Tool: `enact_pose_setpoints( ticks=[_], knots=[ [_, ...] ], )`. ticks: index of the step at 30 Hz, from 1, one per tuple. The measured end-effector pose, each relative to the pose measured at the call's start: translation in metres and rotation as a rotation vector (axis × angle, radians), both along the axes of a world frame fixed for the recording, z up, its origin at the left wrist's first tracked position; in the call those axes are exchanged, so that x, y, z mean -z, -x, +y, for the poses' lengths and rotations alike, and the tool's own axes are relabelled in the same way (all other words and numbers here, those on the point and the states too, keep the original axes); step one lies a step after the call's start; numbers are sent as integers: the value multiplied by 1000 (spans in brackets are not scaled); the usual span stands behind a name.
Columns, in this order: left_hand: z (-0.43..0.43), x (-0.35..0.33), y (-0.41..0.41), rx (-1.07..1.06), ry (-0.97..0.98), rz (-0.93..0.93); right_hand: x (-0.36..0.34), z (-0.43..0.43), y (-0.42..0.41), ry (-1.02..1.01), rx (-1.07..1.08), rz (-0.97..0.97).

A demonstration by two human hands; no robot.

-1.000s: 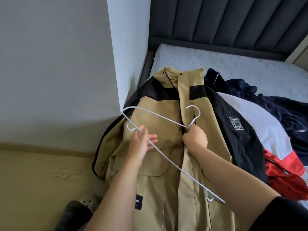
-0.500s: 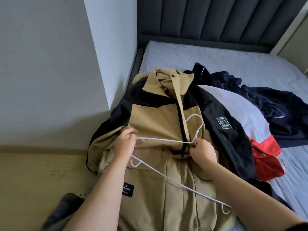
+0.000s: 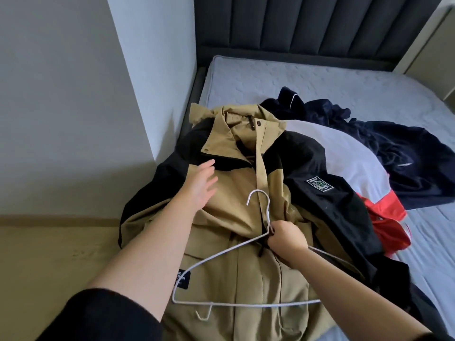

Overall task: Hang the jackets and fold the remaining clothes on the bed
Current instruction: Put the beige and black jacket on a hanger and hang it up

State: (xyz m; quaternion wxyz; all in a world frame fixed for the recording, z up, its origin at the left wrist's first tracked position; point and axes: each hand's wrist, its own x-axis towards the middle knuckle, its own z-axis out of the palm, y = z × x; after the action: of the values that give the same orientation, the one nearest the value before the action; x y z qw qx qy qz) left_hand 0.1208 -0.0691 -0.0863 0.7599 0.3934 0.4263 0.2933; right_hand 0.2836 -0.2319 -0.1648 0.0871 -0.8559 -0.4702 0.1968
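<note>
At the centre of the frame, a tan and black jacket (image 3: 236, 242) lies on the bed (image 3: 307, 80). The right hand (image 3: 285, 238) grips a white hanger (image 3: 221, 254) over it; the left hand (image 3: 200, 187) hovers, fingers spread.

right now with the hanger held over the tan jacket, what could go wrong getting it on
1. The right hand grips the white wire hanger only at its neck, so the wide frame may twist as it goes in.
2. The small hook under the hanger's bar could snag the tan jacket, whose front looks closed.
3. The jacket's black sleeve lies on the white and red garment; lifting with the open left hand may drag that along.
</note>
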Motion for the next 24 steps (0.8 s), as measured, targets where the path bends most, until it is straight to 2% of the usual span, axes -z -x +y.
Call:
enact_pose_setpoints(
  ticks=[3, 8, 10, 19, 24],
  knots=[
    [18, -8, -15, 17, 35, -52, 12, 5, -3, 29, 21, 35],
    [35, 4, -30, 99, 43, 21, 23, 15, -4, 110, 33, 46],
    [41, 10, -36, 104, 66, -9, 27, 20, -4, 135, 19, 42],
    [47, 21, -44, -60, 187, -190, 33, 28, -6, 178, -21, 14],
    [50, 20, -12, -137, 189, -137, 27, 13, 1, 64, -2, 16]
  ],
)
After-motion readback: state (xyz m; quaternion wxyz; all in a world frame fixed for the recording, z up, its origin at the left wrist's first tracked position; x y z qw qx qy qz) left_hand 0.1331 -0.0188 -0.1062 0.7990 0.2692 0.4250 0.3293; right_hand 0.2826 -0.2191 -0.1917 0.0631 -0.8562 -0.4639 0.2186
